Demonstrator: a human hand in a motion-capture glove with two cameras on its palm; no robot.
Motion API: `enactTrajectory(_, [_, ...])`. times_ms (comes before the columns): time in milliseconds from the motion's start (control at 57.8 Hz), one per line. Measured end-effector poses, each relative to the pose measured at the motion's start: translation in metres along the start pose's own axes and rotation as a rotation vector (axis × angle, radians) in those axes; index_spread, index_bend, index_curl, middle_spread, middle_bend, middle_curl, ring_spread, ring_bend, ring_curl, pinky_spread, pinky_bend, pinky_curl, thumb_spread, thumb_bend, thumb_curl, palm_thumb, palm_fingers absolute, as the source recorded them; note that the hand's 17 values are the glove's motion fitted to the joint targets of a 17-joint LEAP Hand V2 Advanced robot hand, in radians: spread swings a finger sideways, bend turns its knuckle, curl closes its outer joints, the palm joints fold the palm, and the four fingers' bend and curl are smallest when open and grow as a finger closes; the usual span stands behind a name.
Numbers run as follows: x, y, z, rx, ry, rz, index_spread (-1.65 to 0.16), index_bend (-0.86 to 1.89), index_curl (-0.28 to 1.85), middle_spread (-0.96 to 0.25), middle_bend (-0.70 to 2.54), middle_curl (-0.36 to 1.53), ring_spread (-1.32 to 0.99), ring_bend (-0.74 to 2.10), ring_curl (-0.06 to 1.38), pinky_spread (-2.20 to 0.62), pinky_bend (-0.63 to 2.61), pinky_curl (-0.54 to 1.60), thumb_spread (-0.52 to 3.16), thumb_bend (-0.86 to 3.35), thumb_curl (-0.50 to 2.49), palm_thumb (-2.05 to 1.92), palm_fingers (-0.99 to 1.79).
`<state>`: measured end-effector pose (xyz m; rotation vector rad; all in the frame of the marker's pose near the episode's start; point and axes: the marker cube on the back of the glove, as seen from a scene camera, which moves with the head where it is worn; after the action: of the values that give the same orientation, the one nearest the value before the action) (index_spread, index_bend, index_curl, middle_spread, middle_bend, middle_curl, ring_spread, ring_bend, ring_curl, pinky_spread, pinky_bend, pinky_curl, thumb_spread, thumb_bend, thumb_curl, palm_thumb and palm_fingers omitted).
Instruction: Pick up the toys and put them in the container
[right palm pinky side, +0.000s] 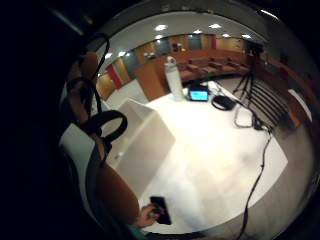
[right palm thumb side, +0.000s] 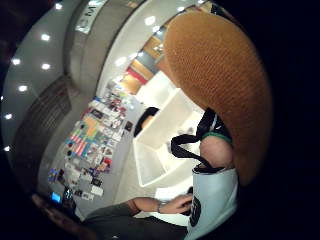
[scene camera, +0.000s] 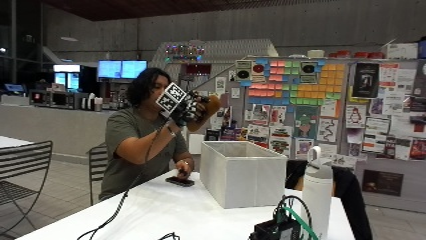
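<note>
Toy (right palm thumb side: 220, 85) in hand (scene camera: 188, 111); outside view shows container (scene camera: 243, 172).

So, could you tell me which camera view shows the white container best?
The outside view: the white container stands whole on the table, open top and two sides visible. The little finger side palm view shows it from above, partly behind straps. The thumb side palm view shows its inside, partly hidden by the brown toy.

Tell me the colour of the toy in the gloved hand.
Orange-brown toy, clearest in the thumb side palm view.
</note>
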<state>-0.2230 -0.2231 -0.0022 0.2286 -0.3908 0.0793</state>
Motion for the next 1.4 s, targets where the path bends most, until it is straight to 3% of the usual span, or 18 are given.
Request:
enactTrajectory(138, [-0.052, -0.028, 0.014, 0.132, -0.201, -0.126, -0.25, 0.1, 0.03, -0.44, 0.95, 0.85, -0.35, 1.7, 0.61, -0.38, 1.63, 0.5, 1.06, 0.14, 0.8, 0.58, 0.55])
enactTrajectory(225, [-0.074, -0.033, 0.03, 0.136, -0.254, -0.148, -0.25, 0.09, 0.03, -0.45, 0.95, 0.88, -0.35, 1.72, 0.61, -0.38, 1.64, 0.5, 1.06, 0.13, 0.83, 0.58, 0.53])
enactTrajectory(519, [-0.102, -0.032, 0.087, -0.136, -0.632, -0.051, -0.25, 0.1, 0.03, -0.49, 0.94, 0.95, -0.34, 1.74, 0.61, -0.38, 1.67, 0.5, 1.07, 0.11, 0.89, 0.57, 0.5])
enactTrajectory(951, [-0.104, -0.028, 0.13, -0.312, -0.86, 0.034, -0.25, 0.09, 0.03, -0.51, 0.85, 1.0, -0.34, 1.73, 0.59, -0.37, 1.69, 0.48, 1.1, 0.03, 0.91, 0.51, 0.46])
enactTrajectory(1055, [-0.099, -0.029, 0.13, -0.305, -0.914, 0.056, -0.26, 0.06, 0.03, -0.46, 0.82, 0.95, -0.3, 1.66, 0.55, -0.37, 1.57, 0.44, 1.21, -0.08, 0.73, 0.2, 0.36])
enactTrajectory(1142, [-0.099, -0.03, 0.128, -0.316, -0.983, 0.098, -0.28, 0.19, 0.1, -0.37, 0.65, 0.87, -0.26, 1.4, 0.49, -0.24, 1.47, 0.43, 1.11, -0.12, 0.62, -0.04, -0.05])
enactTrajectory(1280, [-0.089, -0.028, 0.122, -0.358, -0.993, 0.087, -0.29, 0.19, 0.16, -0.24, 0.47, 0.76, -0.22, 1.09, 0.35, -0.1, 1.41, 0.36, 1.06, -0.08, 0.52, -0.08, -0.14])
enactTrajectory(1401, [-0.068, -0.006, 0.113, -0.365, -0.798, 0.012, -0.3, 0.2, 0.21, -0.16, 0.41, 0.69, -0.19, 0.93, 0.29, -0.04, 1.26, 0.31, 1.04, -0.07, 0.46, -0.08, -0.12])
